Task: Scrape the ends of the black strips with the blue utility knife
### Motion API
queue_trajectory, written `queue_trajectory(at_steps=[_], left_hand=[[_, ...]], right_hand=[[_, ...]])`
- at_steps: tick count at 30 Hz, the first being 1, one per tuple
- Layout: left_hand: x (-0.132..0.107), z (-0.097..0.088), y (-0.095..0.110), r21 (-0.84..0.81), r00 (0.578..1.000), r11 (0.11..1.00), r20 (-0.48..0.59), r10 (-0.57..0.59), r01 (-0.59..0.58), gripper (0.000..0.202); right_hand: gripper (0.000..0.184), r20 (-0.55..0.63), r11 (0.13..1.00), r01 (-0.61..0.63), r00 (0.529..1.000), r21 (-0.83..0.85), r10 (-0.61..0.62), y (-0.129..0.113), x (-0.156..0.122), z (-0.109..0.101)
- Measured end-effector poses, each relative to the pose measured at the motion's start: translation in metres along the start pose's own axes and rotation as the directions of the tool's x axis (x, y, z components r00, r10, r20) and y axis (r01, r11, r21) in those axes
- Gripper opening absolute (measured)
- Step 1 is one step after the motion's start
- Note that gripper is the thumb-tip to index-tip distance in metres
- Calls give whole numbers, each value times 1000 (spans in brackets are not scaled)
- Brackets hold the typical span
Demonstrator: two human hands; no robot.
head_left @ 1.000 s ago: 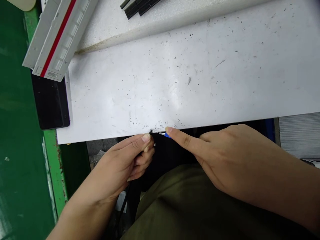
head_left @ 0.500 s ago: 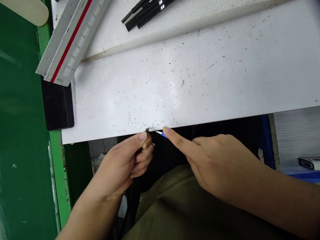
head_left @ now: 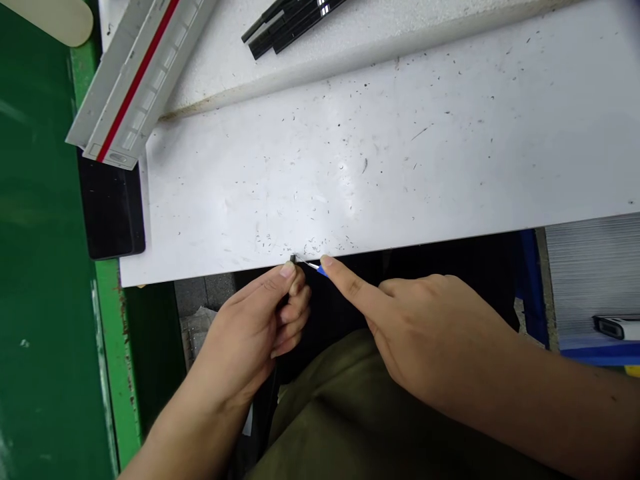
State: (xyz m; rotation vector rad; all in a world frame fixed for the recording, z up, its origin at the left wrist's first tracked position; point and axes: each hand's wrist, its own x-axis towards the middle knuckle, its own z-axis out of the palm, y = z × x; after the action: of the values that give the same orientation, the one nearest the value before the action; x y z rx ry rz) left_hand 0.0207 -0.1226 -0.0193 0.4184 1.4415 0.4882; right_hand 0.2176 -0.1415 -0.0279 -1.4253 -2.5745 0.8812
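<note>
Head view: left hand (head_left: 250, 333) pinches a black part (head_left: 293, 259) against the bench (head_left: 400, 167) edge; right hand (head_left: 435, 327), at 3 o'clock, clamps a blue tool (head_left: 321, 270); bracing both seems wise.

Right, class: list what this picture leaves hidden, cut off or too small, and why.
All head view.
Small black part: too small to identify, left hand covers most.
Blue tool: only its tip shows, right hand hides the rest.
Red-striped grey casing, black strips: cut off by top edge.
</note>
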Motion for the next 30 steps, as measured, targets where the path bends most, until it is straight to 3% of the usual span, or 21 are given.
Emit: queue_trajectory(at_steps=[14, 30], left_hand=[[0, 0, -1, -55, 1000, 998, 28, -5, 7, 34], [0, -1, -3, -32, 1000, 999, 15, 8, -7, 36]], right_hand=[[96, 85, 992, -49, 996, 113, 40, -7, -2, -1], [85, -47, 998, -30, 999, -62, 27, -15, -3, 7]])
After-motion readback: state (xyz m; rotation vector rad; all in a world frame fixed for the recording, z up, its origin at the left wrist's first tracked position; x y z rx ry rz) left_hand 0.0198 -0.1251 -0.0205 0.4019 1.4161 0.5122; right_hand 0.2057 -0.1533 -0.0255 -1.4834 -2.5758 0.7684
